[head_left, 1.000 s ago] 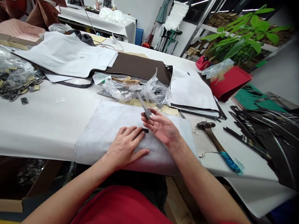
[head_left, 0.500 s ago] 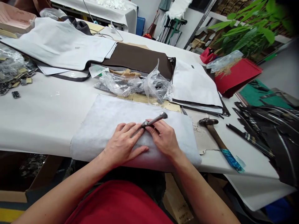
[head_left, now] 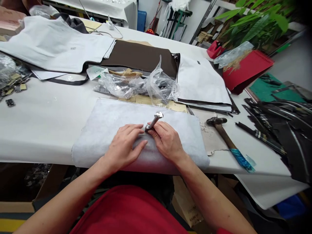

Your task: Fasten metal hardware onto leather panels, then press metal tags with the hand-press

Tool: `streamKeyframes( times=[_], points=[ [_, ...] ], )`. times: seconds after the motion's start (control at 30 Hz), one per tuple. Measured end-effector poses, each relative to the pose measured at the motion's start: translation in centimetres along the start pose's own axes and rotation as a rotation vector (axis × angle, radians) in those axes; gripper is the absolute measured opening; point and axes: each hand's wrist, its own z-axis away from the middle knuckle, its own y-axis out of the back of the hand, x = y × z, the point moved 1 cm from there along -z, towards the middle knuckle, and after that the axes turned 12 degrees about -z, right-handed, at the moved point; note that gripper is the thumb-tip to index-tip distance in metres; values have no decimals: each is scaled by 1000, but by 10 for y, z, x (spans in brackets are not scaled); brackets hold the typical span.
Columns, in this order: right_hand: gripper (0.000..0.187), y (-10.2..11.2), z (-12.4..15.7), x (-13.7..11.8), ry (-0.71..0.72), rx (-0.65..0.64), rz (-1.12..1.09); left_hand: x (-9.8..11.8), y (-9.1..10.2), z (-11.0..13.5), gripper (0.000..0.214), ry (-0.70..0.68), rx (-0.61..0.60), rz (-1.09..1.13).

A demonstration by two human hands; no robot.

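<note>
Metal punch (head_left: 154,122) stands on the white sheet (head_left: 97,130), center, top leaning a bit right and away; dark block at its lower end at sheet level, whatever lies under it hidden. Right hand (head_left: 168,139) grips the punch low, thumb and fingers pinched around the block end. Left hand (head_left: 125,143) palm down on the sheet, holding nothing visible, thumb spread from the fingers, fingertips just beside the punch. Sheet lies on the white-covered table (head_left: 53,120), near edge hanging over the front. Right of sheet: hammer (head_left: 224,136), blue wrap on handle end, head pointing away. Beyond sheet: crumpled clear plastic (head_left: 126,86), then brown panels (head_left: 141,58); white-faced panels (head_left: 202,83) right of those. Far right: dark strips (head_left: 292,136) piled, red spiral-bound calendar (head_left: 248,73) behind.
</note>
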Motion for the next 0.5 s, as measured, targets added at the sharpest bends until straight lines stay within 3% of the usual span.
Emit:
streamKeyframes(
  times=[0.1,0.17,0.27,0.37,0.43,0.5],
  points=[
    [39,14,5,7,-7,-4,-47,-3,4,-19,29,47,-32,90],
    [47,41,20,24,-98,90,-18,-5,4,-33,27,8,-69,112],
    [56,99,61,70,-423,343,317,-7,0,-49,17,-106,-155,108],
    [59,145,110,115,-761,398,611,-9,-3,-52,25,-152,-181,39],
    [50,162,131,125,-868,381,602,-9,-4,-49,24,-142,-153,-18],
    [40,174,137,115,-894,428,373,-7,-4,-45,24,-140,-135,-59]
  ],
)
